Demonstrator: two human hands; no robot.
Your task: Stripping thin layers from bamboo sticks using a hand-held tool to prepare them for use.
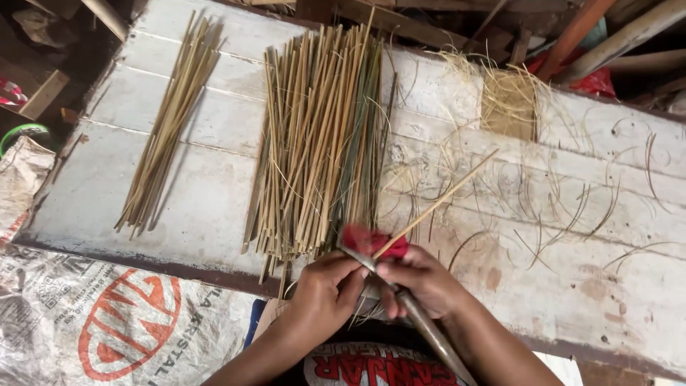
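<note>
We see our two hands meeting at the near edge of a whitewashed plank table [200, 207]. Our right hand [421, 282] is closed around the handle of a knife [400, 300], whose blade points up and left toward our left hand [325, 289]. Our left hand is pinched narrow on the near end of a thin bamboo stick [443, 200], close to a scrap of red cloth [368, 239]. The stick's long axis runs from our fingers away to the far right, so its free end lies well out over the planks, on the right hand's side. Just left of the hands sits a large pile of bamboo strips [318, 143], lengthwise near to far; a smaller bundle [168, 129] lies further left. Curled shavings [543, 207] litter the right half.
</note>
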